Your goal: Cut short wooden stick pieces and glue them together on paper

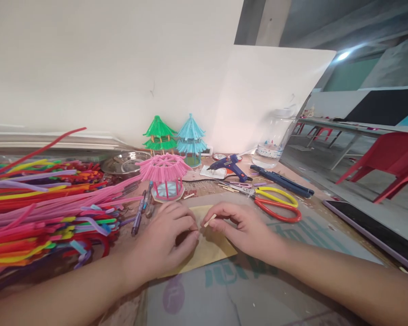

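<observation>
My right hand (238,226) pinches a short pale wooden stick (210,220) between thumb and fingertips. Close to it on the left, my left hand (172,233) has its fingers curled and thumb and fingertips together; whatever they hold, if anything, I cannot make out. Beneath both hands lies a yellow sheet (212,251) on a grey printed board (258,290). Just beyond my left hand stands a small pavilion with a pink fuzzy roof (165,174). Another short wooden stick (189,196) lies beside its base.
Bundles of coloured pipe cleaners (47,213) fill the left side. Behind are a green pavilion (160,134), a blue pavilion (191,140) and a metal dish (122,163). Rightward lie a glue gun (229,167), scissors (275,206), blue-handled pliers (285,182), a water jug (268,147) and a phone (370,231).
</observation>
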{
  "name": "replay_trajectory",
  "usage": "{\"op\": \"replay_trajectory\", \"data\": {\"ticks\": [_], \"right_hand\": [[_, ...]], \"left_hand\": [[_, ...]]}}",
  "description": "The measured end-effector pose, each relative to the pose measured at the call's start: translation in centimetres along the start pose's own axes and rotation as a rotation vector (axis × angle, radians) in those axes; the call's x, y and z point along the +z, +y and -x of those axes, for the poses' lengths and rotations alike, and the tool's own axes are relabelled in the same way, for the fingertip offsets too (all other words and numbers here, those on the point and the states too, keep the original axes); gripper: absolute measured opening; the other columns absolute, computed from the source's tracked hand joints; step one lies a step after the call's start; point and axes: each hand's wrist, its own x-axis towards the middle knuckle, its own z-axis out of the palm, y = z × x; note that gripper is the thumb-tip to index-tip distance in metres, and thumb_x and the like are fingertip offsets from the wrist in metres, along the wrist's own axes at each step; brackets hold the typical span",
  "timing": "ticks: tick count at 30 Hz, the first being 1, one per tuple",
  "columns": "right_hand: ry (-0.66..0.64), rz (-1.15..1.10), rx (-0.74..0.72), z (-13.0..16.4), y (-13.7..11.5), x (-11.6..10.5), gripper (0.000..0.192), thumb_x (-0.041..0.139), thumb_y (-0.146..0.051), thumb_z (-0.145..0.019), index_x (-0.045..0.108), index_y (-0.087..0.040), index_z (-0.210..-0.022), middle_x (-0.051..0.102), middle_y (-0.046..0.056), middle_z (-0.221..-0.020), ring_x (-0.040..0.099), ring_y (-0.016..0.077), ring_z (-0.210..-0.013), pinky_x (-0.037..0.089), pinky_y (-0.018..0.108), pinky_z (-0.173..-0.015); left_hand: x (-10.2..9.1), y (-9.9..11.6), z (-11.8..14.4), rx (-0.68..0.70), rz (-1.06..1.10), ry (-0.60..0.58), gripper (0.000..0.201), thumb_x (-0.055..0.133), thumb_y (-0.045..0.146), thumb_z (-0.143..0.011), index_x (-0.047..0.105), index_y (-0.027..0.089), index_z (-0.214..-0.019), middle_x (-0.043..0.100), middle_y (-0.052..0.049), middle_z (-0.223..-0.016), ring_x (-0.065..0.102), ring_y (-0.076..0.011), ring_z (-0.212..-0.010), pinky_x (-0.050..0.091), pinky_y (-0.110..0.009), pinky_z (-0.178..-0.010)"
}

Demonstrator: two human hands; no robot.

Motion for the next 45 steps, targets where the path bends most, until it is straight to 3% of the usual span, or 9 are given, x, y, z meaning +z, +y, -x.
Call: {"op": "replay_trajectory", "data": {"ticks": [3,6,12,19,23,29,37,42,45], "right_hand": [[0.031,-0.002,0.012,0.0,0.5,0.0,0.015,0.052,-0.025,-0.09,0.066,-0.019,-0.088,0.072,0.004,-0.081,0.066,0.0156,-0.074,0.051,0.023,-0.062],[0.069,0.058,-0.025,-0.3,0.9,-0.1,0.013,0.052,-0.022,-0.09,0.064,-0.02,-0.087,0.071,0.003,-0.079,0.065,0.0153,-0.073,0.052,0.024,-0.064],[0.039,0.289,-0.151,-1.0,2.2,-1.7,0.02,0.05,-0.024,-0.093,0.069,-0.022,-0.089,0.073,0.005,-0.082,0.069,0.0192,-0.076,0.055,0.029,-0.068],[-0.041,0.428,-0.123,-1.9,5.2,-3.2,0.029,0.047,-0.025,-0.094,0.076,-0.024,-0.097,0.077,0.01,-0.095,0.073,0.0248,-0.085,0.059,0.036,-0.073],[-0.125,0.45,-0.052,-3.8,4.9,-2.0,0.024,0.053,-0.024,-0.091,0.076,-0.022,-0.087,0.077,0.008,-0.085,0.072,0.0237,-0.08,0.057,0.035,-0.073],[-0.144,0.512,0.002,-6.6,3.1,0.5,0.013,0.062,-0.013,-0.084,0.073,-0.018,-0.08,0.074,0.006,-0.081,0.068,0.0192,-0.074,0.051,0.028,-0.068],[-0.149,0.496,-0.095,-7.8,3.1,0.2,0.023,0.054,-0.01,-0.091,0.075,-0.018,-0.097,0.075,0.009,-0.096,0.068,0.0207,-0.088,0.052,0.031,-0.077],[-0.168,0.499,-0.268,-8.7,4.4,1.3,0.023,0.056,-0.009,-0.089,0.076,-0.018,-0.095,0.072,0.009,-0.094,0.067,0.0205,-0.087,0.053,0.032,-0.078],[-0.155,0.465,-0.296,-8.9,4.8,1.8,0.021,0.054,-0.006,-0.086,0.073,-0.016,-0.087,0.069,0.009,-0.092,0.064,0.0191,-0.086,0.052,0.03,-0.076]], "left_hand": [[0.1,-0.1,0.2,-0.047,-0.001,0.004,0.012,0.055,0.019,-0.086,0.066,0.02,-0.089,0.068,-0.003,-0.096,0.061,-0.0202,-0.093,0.044,-0.037,-0.085],[0.2,0.1,0.4,-0.059,0.006,-0.021,0.021,0.058,0.02,-0.083,0.069,0.02,-0.1,0.07,-0.006,-0.104,0.062,-0.0223,-0.099,0.046,-0.038,-0.089],[0.3,0.5,0.7,-0.053,0.024,-0.056,0.019,0.059,0.019,-0.081,0.073,0.018,-0.093,0.072,-0.007,-0.098,0.065,-0.0215,-0.093,0.05,-0.035,-0.087],[0.2,0.4,0.7,-0.026,-0.062,-0.153,0.016,0.058,0.017,-0.081,0.071,0.015,-0.09,0.072,-0.009,-0.094,0.065,-0.0229,-0.093,0.052,-0.036,-0.089],[0.3,0.4,0.7,-0.038,-0.078,-0.162,0.016,0.058,0.017,-0.081,0.069,0.016,-0.092,0.072,-0.008,-0.097,0.065,-0.0238,-0.095,0.052,-0.038,-0.09],[0.3,0.6,0.8,-0.025,-0.096,-0.136,0.014,0.056,0.015,-0.081,0.067,0.016,-0.088,0.07,-0.008,-0.095,0.064,-0.0244,-0.097,0.051,-0.04,-0.091],[0.3,0.5,0.7,-0.036,-0.076,-0.14,0.017,0.053,0.016,-0.083,0.068,0.016,-0.091,0.07,-0.009,-0.096,0.063,-0.0248,-0.094,0.052,-0.042,-0.089],[0.1,0.5,0.5,-0.056,-0.08,-0.171,0.016,0.053,0.015,-0.082,0.067,0.015,-0.089,0.069,-0.009,-0.096,0.063,-0.0248,-0.093,0.052,-0.041,-0.088],[0.1,0.5,0.5,-0.051,-0.06,-0.155,0.017,0.053,0.014,-0.082,0.068,0.015,-0.09,0.07,-0.01,-0.098,0.063,-0.025,-0.094,0.052,-0.042,-0.088]]}}
